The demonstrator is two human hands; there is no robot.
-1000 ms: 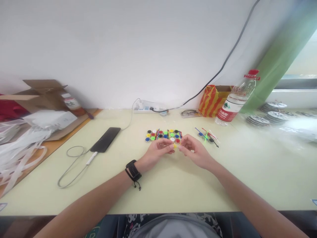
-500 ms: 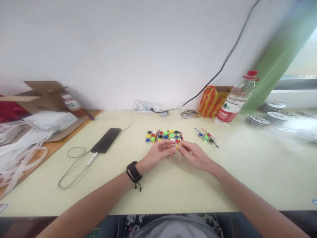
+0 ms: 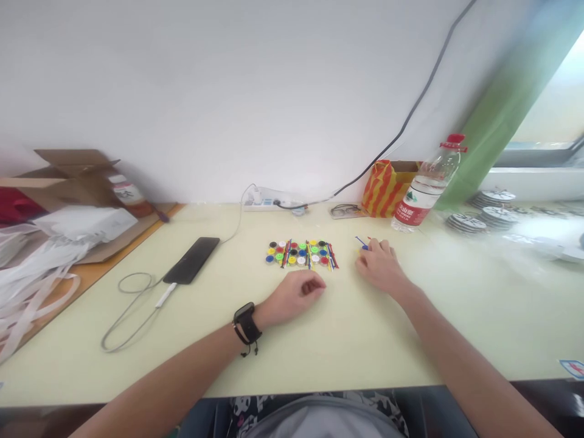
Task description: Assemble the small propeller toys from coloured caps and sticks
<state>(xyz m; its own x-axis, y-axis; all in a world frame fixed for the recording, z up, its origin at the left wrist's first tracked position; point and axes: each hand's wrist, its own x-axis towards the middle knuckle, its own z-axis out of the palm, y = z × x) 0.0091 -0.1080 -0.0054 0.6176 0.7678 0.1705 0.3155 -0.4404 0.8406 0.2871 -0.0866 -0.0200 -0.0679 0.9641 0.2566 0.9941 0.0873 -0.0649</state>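
Note:
My left hand (image 3: 296, 295) rests on the table, its fingers curled loosely toward the thumb, and nothing shows in them. Just beyond it, small round coloured discs (image 3: 302, 252) stand in rows, with thin coloured plastic sticks (image 3: 309, 254) laid between the groups of discs. Further right, my right hand (image 3: 379, 264) reaches down over a small loose pile of similar pieces. A blue stick (image 3: 359, 241) pokes out past its fingers, which are bent; whatever they grip is hidden beneath the hand.
A black phone (image 3: 191, 260) on a cable lies to the left, near a cardboard box (image 3: 75, 167) and white straps (image 3: 41, 280). Along the wall are a power strip (image 3: 267, 202), glasses (image 3: 345, 210), a striped bag (image 3: 381, 191) and a water bottle (image 3: 422, 194). Stacked discs (image 3: 465, 224) stand far right.
My hands have parted. A yellow stick they held together is out of them. My right hand has moved right onto the loose pile; my left hand has drawn slightly back toward me.

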